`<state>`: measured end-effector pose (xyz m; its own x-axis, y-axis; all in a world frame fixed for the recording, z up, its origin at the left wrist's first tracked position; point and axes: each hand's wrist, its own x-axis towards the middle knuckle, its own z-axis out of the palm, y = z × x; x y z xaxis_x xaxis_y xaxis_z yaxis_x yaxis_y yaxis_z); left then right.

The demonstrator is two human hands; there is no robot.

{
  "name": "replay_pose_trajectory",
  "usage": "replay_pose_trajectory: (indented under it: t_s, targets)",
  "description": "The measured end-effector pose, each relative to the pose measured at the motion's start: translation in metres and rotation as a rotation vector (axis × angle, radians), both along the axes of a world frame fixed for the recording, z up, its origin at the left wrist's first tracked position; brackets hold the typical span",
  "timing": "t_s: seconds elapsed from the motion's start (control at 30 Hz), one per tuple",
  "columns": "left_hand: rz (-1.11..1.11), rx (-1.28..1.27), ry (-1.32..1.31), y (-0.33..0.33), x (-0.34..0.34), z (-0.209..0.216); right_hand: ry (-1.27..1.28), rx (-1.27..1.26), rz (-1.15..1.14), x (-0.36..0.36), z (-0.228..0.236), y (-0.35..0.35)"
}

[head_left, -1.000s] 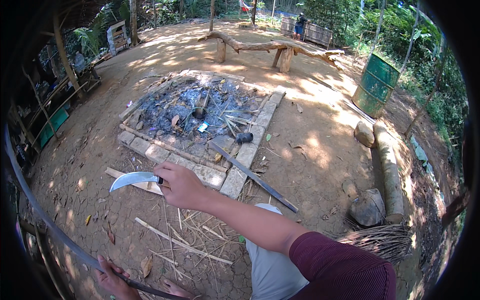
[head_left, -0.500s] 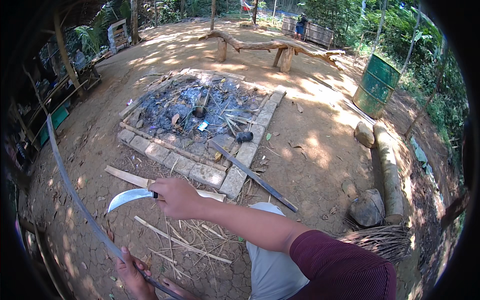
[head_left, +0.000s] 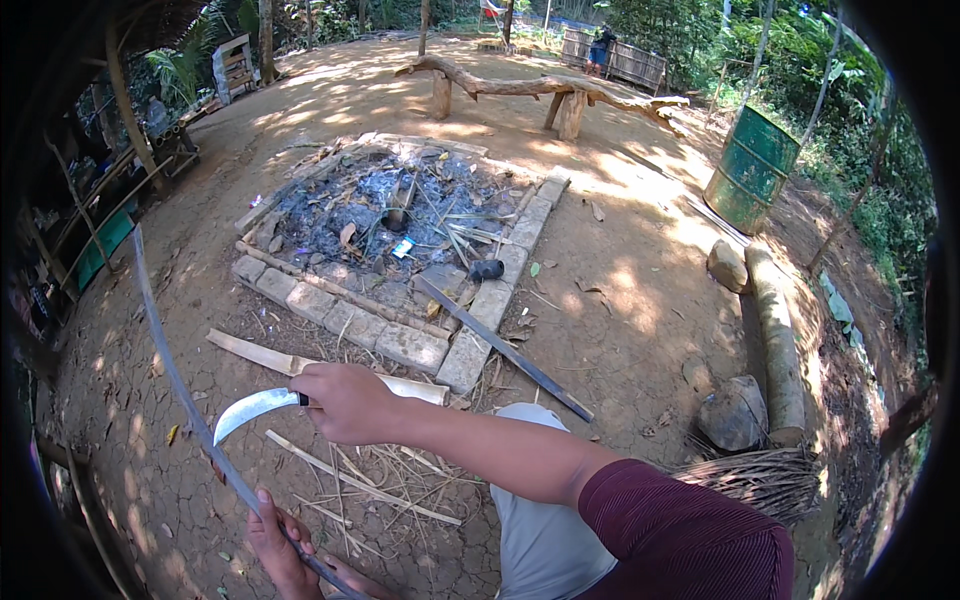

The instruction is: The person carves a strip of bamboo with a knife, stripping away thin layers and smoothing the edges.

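My left hand is closed around the lower part of a long, thin grey strip, which rises away to the far left and looks bowed. My right hand grips the dark handle of a curved knife. Its sickle-shaped blade points left, and the tip meets the strip in the picture; whether they touch I cannot tell. Beneath my right hand, a pale split bamboo piece lies on the ground. Thin pale strips and shavings are scattered below it.
A brick-edged fire pit with ash lies ahead, a dark flat bar leaning over its near corner. Beyond stand a rough log bench and a distant person. A green drum, log and stone are at right.
The far end of the grey strip has swung right and downward, closer to the knife tip. My left hand has shifted slightly right; my right hand has barely moved.
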<state>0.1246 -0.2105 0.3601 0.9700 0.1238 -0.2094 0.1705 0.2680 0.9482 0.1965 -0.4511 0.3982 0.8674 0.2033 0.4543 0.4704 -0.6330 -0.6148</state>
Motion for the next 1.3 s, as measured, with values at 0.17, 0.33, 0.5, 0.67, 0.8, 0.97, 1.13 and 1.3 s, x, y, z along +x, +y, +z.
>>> replay_pose_trajectory:
  t_s: [0.17, 0.33, 0.5, 0.67, 0.8, 0.97, 1.13, 1.3]
  targets:
    - [-0.033, 0.002, 0.004, -0.001, -0.001, 0.001, 0.000, -0.012, 0.011, -0.001, 0.002, 0.000]
    - [-0.050, -0.014, 0.016, -0.001, -0.003, 0.002, 0.008, -0.032, 0.019, -0.002, 0.002, 0.000]
    - [-0.077, -0.035, 0.021, 0.000, -0.005, 0.003, 0.035, -0.029, 0.046, -0.001, -0.002, 0.004]
    - [-0.079, -0.058, 0.048, -0.007, -0.007, 0.005, 0.164, 0.047, 0.135, -0.006, -0.003, 0.017]
    - [-0.059, -0.245, 0.163, -0.019, -0.013, 0.000, 0.460, 0.243, 0.177, -0.017, -0.002, 0.034]
    - [-0.160, -0.241, 0.265, -0.026, -0.018, -0.013, 0.522, 0.299, 0.236, -0.028, -0.013, 0.053]
    - [-0.162, -0.224, 0.277, -0.025, -0.018, -0.018, 0.489, 0.297, 0.208, -0.028, -0.027, 0.057]
    - [-0.151, -0.200, 0.265, -0.025, -0.018, -0.016, 0.487, 0.309, 0.206, -0.029, -0.025, 0.056]
